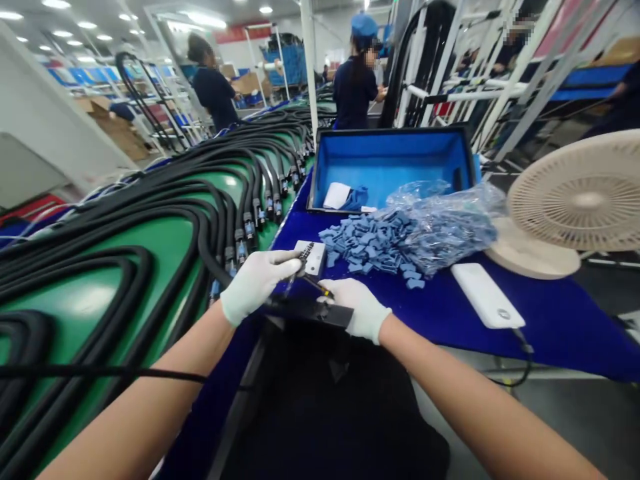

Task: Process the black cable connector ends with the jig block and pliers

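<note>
Both hands, covered in white knit gloves, are raised just above the near edge of a blue-covered worktop (pixel 550 333). The left hand (pixel 260 287) is closed around a slim dark ribbed part (pixel 305 257). The right hand (pixel 357 308) is closed on a thin yellow-tipped tool (pixel 320 287), which is held close to that part, though the exact grip is partly hidden by the fingers. A small white rectangular box (pixel 314 261) is placed just beyond the left hand, and a flat black pad (pixel 310 310) lies beneath both hands.

Much appears to be left: a large loose heap of small blue rubbery pieces (pixel 370 243) is spread across the worktop, and more are held in a clear plastic bag (pixel 440 230). Long black cables (pixel 150 200) with small connectors (pixel 245 233) are laid in looped rows over a green surface (pixel 80 300), apparently already set out. An open blue-lined tote (pixel 390 167) contains a folded white cloth (pixel 336 195). A white power bank (pixel 487 297) and a cream desk fan (pixel 575 200) are placed to the right, while two co-workers (pixel 215 87) (pixel 355 87) are seen standing farther off.
</note>
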The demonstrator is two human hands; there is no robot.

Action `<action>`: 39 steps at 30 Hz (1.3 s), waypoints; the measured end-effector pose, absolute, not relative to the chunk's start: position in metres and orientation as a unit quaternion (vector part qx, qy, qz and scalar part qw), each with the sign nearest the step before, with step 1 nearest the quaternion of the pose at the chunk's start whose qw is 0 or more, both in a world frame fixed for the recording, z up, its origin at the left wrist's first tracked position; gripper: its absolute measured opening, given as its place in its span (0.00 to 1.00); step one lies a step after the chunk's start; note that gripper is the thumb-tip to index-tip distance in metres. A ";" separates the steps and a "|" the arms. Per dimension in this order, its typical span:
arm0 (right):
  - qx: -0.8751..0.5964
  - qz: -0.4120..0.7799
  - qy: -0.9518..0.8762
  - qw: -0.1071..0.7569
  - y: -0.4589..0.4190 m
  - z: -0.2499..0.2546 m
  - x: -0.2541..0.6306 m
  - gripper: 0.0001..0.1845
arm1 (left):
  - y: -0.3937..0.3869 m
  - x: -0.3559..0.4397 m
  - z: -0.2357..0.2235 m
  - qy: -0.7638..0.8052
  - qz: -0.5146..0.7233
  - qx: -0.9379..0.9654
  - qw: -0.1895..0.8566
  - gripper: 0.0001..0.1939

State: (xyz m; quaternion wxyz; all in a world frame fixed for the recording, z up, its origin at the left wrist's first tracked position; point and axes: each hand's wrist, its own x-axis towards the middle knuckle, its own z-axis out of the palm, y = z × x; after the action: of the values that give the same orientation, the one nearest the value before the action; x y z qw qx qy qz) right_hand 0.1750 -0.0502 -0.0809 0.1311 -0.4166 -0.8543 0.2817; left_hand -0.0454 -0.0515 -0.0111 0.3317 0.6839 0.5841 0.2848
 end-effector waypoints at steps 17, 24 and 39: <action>-0.483 0.195 -0.850 0.081 -0.048 -0.094 0.159 0.13 | -0.053 -0.048 -0.025 0.602 0.327 0.658 0.312 0.24; -0.466 0.128 -0.875 0.018 -0.059 -0.061 0.188 0.12 | -0.045 -0.043 -0.048 0.497 0.420 0.492 0.579 0.22; -0.395 0.354 -0.779 0.334 -0.091 -0.081 0.205 0.34 | -0.044 -0.045 -0.044 0.442 0.491 0.395 0.638 0.19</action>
State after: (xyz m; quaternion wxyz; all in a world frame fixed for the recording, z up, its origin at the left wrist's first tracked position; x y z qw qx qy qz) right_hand 0.2051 -0.0915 -0.0807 0.3339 -0.3951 -0.7793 0.3539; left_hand -0.0454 -0.0435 -0.0436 0.6378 0.3952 0.4420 0.4915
